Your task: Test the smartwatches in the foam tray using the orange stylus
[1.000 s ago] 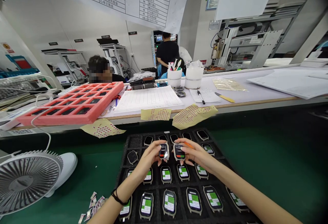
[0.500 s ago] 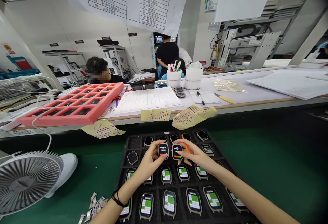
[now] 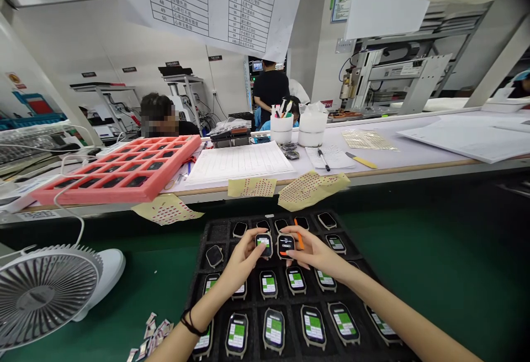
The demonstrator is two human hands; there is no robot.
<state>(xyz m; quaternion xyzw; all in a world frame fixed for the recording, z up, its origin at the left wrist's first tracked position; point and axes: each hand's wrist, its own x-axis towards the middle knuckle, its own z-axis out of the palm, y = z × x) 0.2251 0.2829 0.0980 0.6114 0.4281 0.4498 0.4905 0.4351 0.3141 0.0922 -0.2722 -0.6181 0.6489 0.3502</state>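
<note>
While one black tray [image 3: 217, 233] lies below, two hands [image 3: 244, 254] [image 3: 311, 249] — curled nearly closed — grip two lit watches [image 3: 264, 239] [image 3: 285, 243], one apiece.

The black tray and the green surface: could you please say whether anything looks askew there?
Two things: a dark-screened watch, second row from the back, far left, sits tilted in the black tray, and small strips lie heaped untidily on the green surface.

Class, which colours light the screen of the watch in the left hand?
The watch screen shows green and white, best in the head view.
</note>
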